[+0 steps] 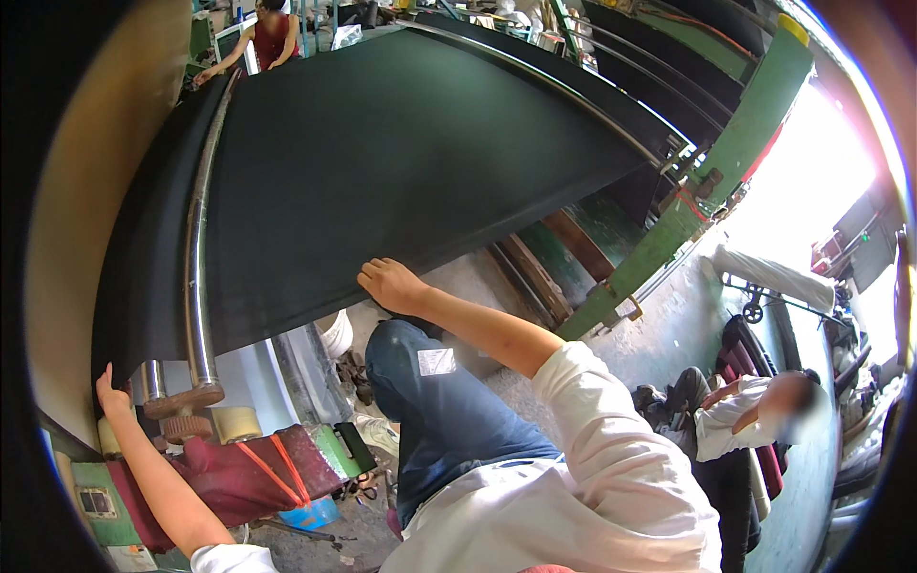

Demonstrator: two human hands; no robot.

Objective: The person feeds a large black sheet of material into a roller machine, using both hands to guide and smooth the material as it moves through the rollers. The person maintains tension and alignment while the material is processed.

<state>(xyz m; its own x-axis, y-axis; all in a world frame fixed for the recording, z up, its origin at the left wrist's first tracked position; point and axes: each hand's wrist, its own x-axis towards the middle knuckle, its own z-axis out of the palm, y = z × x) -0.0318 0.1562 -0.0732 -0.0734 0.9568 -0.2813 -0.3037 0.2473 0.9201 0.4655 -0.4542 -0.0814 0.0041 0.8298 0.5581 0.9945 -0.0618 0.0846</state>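
Note:
A wide sheet of black fabric [401, 162] stretches across the machine in front of me. My right hand [394, 286] is closed over its near edge, with the thumb side out of sight below the cloth. Far to the left, my left hand [112, 393] grips the corner of the same fabric where it hangs past the roller; some of its fingers are hidden. Between my hands, a shiny metal roller [198, 239] lies across the cloth, with a rusty gear [185, 426] at its near end.
A green machine post [659, 229] rises on the right. Dark red cloth tied with orange cord [277, 468] covers a machine part at lower left. One person in red [275, 40] stands beyond the fabric's far left; another in white [731, 420] sits at right near rolls of material.

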